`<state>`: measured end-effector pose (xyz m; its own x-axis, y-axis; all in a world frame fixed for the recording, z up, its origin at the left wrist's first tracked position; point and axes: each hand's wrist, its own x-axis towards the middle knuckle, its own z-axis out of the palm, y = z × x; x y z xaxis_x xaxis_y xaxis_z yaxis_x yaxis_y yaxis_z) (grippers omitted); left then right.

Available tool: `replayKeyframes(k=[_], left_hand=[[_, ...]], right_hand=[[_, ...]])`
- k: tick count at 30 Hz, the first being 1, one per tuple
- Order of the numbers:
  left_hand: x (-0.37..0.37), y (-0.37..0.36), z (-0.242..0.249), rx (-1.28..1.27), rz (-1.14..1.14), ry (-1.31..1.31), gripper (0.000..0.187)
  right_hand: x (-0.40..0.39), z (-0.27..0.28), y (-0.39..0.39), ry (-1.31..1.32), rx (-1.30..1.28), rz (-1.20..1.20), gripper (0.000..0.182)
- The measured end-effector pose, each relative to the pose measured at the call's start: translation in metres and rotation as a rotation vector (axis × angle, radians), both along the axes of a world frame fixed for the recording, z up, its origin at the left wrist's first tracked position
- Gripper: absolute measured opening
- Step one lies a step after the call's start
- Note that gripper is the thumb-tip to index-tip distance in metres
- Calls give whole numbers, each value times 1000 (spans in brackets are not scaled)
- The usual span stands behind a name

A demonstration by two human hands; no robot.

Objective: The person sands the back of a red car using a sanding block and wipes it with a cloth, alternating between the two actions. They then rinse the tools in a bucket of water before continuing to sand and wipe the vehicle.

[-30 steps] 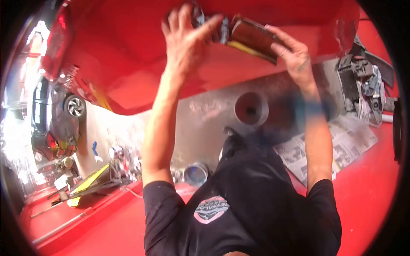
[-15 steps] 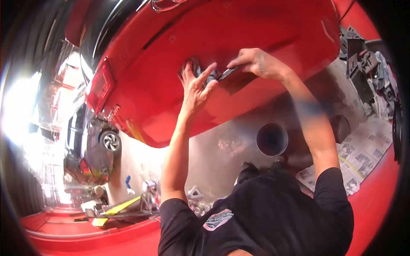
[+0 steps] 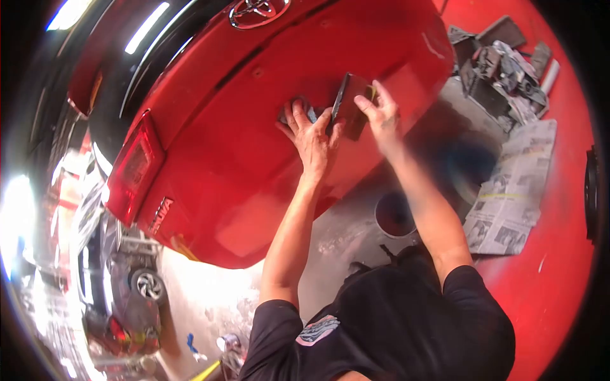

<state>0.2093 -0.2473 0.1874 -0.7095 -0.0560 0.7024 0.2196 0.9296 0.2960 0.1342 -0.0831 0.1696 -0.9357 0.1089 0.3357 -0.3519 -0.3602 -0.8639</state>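
My left hand lies over a crumpled grey cloth on the red car panel. Its thumb and forefinger are at the lower edge of a dark folded sheet. The sheet's black edge stands up from the panel. On the sheet's other side, my right hand has its thumb against the brownish face and its forefinger by the far edge. A small yellow patch shows between these two fingertips.
Above are a chrome emblem and, left, a tail light. A round bucket stands below the panel. Newspaper and a pile of dark scraps lie right. Another car is at lower left.
The view has shifted, so the panel sits lower and further left. The dark sheet has turned more upright, with its brownish face showing. My right hand has come round to its right side.
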Motion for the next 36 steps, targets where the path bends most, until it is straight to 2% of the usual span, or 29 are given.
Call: replayKeyframes(k=[3,4,5,8,10,13,14,15,17,18,19,20,21,23,25,28,31,32,34,35,36], left_hand=[[2,-4,0,-52,-29,21,38],[1,-5,-3,-46,-59,26,38],[1,-8,-6,-64,-69,40,39],[0,-12,-9,-93,-85,82,41],[4,-14,-14,-109,-82,95,42],[0,-13,-11,-161,-70,166,43],[2,-15,-8,-210,-64,130,44],[4,-18,-6,-260,-55,90,46],[21,-22,7,-364,-68,48,52],[22,-28,5,-408,-76,31,52],[22,-35,3,-453,-83,13,53],[21,-43,2,-499,-90,9,53],[19,-47,2,-539,-96,7,52],[18,-43,8,-593,-82,-28,48],[14,-38,12,-654,-47,-84,44],[0,-43,22,-705,-132,-53,36],[-22,-67,46,-711,-191,-24,32],[-37,-92,56,-777,-174,82,29],[-39,-108,97,-813,-109,119,26],[-60,-141,101,-755,-199,116,32],[-57,-140,110,-753,-245,117,33]], right_hand=[[17,-9,-15,-3,206,-171,104],[24,-7,-18,-31,189,-119,114],[33,-6,-27,-46,288,-268,120],[49,7,-38,-57,222,-211,120],[49,8,-46,48,527,-350,114],[28,-3,-45,87,624,-347,105],[26,-5,-43,43,543,-269,99],[23,-8,-42,97,609,-381,98],[21,-18,-26,5,477,-373,97],[13,-32,-17,57,320,-434,96],[0,-62,1,104,272,-459,100],[14,-69,25,10,532,-630,100],[22,-72,49,-68,451,-553,94],[8,-115,77,-369,507,-677,86],[2,-132,85,-373,563,-641,84],[-12,-148,76,-321,714,-631,82],[-26,-131,63,-368,836,-601,81],[-27,-125,63,-387,845,-570,80],[-27,-110,65,-417,850,-561,78],[-21,-105,64,-425,876,-554,77],[-13,-108,58,-435,904,-540,75]])
